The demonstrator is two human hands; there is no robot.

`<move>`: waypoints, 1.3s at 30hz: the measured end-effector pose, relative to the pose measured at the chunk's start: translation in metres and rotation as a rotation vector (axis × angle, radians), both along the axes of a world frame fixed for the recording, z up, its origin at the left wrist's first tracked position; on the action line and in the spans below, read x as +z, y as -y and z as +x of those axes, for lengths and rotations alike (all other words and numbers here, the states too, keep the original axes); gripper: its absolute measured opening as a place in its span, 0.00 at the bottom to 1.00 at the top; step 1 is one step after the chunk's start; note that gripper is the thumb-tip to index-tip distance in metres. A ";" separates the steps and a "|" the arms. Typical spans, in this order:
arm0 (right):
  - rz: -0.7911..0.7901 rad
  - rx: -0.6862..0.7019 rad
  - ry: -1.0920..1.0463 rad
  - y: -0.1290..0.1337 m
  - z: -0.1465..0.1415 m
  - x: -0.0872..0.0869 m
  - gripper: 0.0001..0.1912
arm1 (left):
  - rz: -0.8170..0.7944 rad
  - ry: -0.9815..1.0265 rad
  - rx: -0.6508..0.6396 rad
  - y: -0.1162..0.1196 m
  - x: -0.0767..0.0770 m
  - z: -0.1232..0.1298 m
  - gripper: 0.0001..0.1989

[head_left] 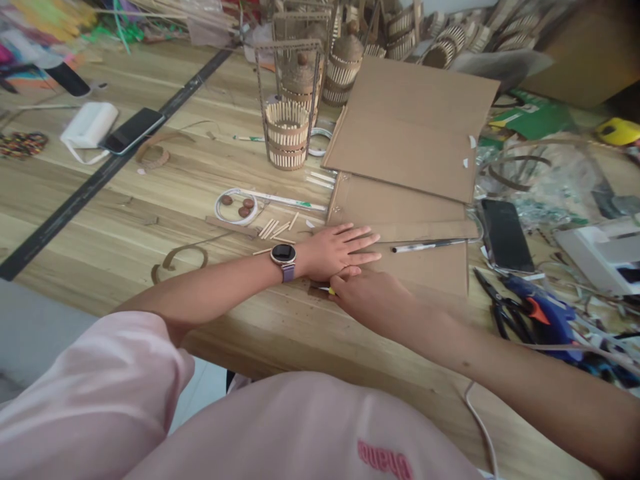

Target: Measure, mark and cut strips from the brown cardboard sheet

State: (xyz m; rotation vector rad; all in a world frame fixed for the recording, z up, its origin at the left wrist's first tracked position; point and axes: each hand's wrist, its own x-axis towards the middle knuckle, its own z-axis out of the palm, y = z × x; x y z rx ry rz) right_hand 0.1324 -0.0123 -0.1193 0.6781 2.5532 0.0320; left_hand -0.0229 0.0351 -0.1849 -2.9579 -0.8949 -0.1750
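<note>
My left hand [339, 253], with a watch [283, 253] on the wrist, lies flat with fingers spread over the left edge of a sheet of cardboard [430, 270]. Just below it, my right hand [369, 297] is closed around a craft knife [331, 291]; only a bit of yellow and the pale blade show, pointing left. The two hands touch near my left thumb. A flat brown strip [425, 231] lies across the cardboard beyond my fingertips, with a pen [435, 245] along it. Short wooden sticks [275, 229] lie left of my left hand.
A larger cardboard piece [415, 127] overlaps the sheet behind. Left of it stands a small stick basket [287, 135]. Pliers [503, 303], a blue glue gun [545, 313] and a phone [507, 235] crowd the right. A black strip [115, 163] crosses the table at left.
</note>
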 end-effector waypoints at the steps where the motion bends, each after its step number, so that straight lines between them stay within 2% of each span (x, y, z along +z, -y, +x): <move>1: -0.008 -0.001 0.019 0.000 -0.001 0.001 0.17 | -0.005 -0.002 0.001 0.000 0.001 0.000 0.25; 13: -0.050 0.030 0.119 0.002 -0.017 0.031 0.21 | -0.027 -0.026 -0.003 0.000 0.003 0.000 0.24; 18: -0.052 0.004 0.161 0.002 -0.012 0.036 0.24 | -0.041 -0.027 -0.002 0.001 0.007 0.001 0.24; 22: -0.090 -0.066 0.163 0.000 0.009 0.027 0.21 | -0.031 -0.012 0.000 0.001 0.004 0.001 0.25; 25: -0.124 -0.173 0.164 0.001 0.033 0.017 0.17 | -0.031 -0.023 0.014 0.001 0.002 0.001 0.25; 30: -0.068 -0.331 0.181 0.006 0.074 0.011 0.14 | -0.038 0.001 0.009 0.001 0.001 0.000 0.25; 34: -0.075 -0.308 0.084 0.004 0.098 0.013 0.08 | -0.035 -0.001 0.006 0.001 0.001 0.000 0.25; 37: -0.073 -0.281 -0.086 0.003 0.117 0.013 0.10 | -0.029 0.002 0.007 0.001 0.002 0.000 0.25; 39: -0.035 -0.320 -0.143 0.004 0.129 0.013 0.12 | -0.026 -0.002 0.011 0.002 0.003 0.000 0.25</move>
